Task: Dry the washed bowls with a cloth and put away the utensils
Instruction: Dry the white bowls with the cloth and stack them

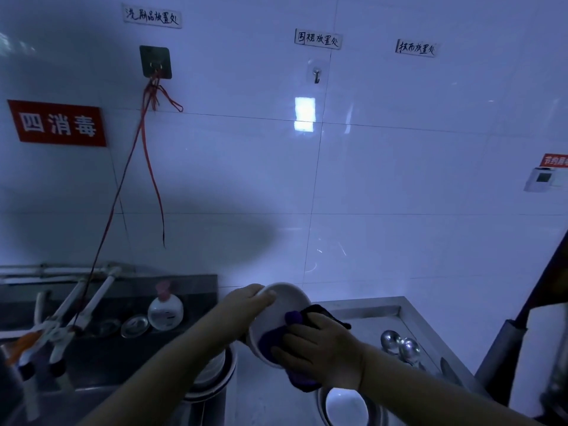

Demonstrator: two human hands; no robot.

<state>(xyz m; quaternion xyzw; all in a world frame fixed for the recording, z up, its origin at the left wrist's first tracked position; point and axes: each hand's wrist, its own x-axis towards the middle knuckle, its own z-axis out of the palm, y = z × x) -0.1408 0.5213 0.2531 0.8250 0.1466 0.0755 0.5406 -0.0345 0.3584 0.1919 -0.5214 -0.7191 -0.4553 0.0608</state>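
I hold a white bowl (284, 305) tilted up over the steel counter (362, 305). My left hand (249, 302) grips its upper left rim, thumb over the edge. My right hand (319, 345) presses a purple cloth (273, 335) into the bowl's inside, fingers curled on the cloth. The cloth's dark end sticks out behind the hand. A stack of white bowls (212, 376) stands below my left forearm. Another white bowl (345, 407) sits in a metal basin below my right wrist. Steel ladles (401, 345) lie on the counter at the right.
A dark sink area on the left holds a soap bottle (166, 309), a metal lid (135, 325) and taps with white pipes (70, 305). Red cords (150, 149) hang from a wall hook. A tiled wall with labels stands close ahead. A dark object edges the right side.
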